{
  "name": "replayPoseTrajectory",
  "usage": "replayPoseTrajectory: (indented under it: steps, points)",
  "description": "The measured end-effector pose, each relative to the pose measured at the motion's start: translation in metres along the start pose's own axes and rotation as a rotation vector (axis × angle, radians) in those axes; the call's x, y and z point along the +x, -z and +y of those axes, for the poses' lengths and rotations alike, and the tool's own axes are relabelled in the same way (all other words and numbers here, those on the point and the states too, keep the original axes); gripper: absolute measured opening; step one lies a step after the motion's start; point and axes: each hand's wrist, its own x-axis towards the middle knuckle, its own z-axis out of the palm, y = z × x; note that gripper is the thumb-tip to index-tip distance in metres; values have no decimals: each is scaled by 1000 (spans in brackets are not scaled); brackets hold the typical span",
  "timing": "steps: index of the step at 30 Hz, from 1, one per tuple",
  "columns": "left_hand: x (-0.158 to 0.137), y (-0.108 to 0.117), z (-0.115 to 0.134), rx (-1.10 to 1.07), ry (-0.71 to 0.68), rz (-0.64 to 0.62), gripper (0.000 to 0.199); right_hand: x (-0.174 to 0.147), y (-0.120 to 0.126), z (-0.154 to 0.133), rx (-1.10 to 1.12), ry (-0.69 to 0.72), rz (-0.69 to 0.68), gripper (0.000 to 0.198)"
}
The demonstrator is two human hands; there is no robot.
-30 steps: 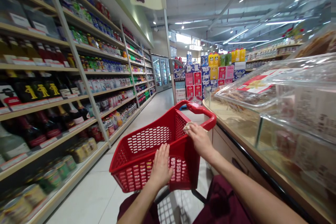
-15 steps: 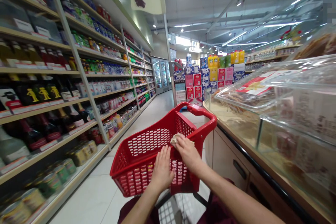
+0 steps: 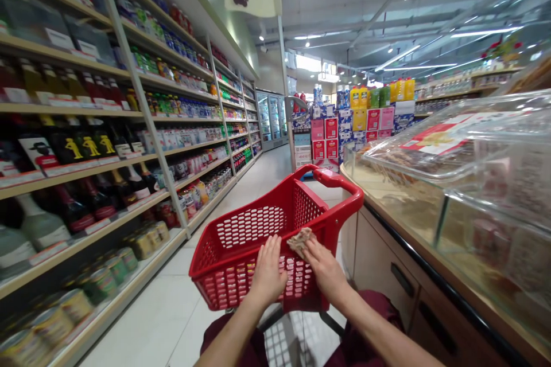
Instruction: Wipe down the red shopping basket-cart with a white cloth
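A red plastic shopping cart (image 3: 241,235) stands right in front of me, its perforated basket side towards me and its handle at the upper right. My left hand (image 3: 270,272) lies flat against the near basket side, fingers stretched out up to the rim. In my right hand (image 3: 325,264) is a crumpled, stained whitish cloth (image 3: 300,241), pressed against the near side just below the rim. The fingertips of that hand lie over part of the cloth.
Shelves of bottles and cans (image 3: 112,155) run along the left. A counter with clear plastic covers (image 3: 430,155) closes in on the right. Further ahead stand stacked drink cartons (image 3: 331,137) and glass-door fridges (image 3: 272,117). Tiled floor (image 3: 172,292) lies between.
My right hand and the cloth have moved from the rim down onto the basket's near side. The left hand stays on the basket. The whole view has shifted slightly.
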Motion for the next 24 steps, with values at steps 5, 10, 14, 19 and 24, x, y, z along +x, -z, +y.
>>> replayPoseTrajectory:
  steps: [5, 10, 14, 19, 24]
  points:
    - [-5, -3, -2, 37, -26, 22, 74, 4, 29, 19, 71, -38, 106, 38]
    - [-5, -4, -1, 42, -27, 39, 76, 8, 28, 33, 37, -83, 155, 41]
    - [-5, -3, -2, 53, -31, 23, 77, -28, 8, 20, 77, -28, -2, 37]
    - [-5, -1, -1, 80, -20, 7, 76, -5, 34, 28, 109, -118, 174, 42]
    - [-4, -2, -1, 84, -6, -4, 76, -8, 28, 34, 94, -103, 105, 41]
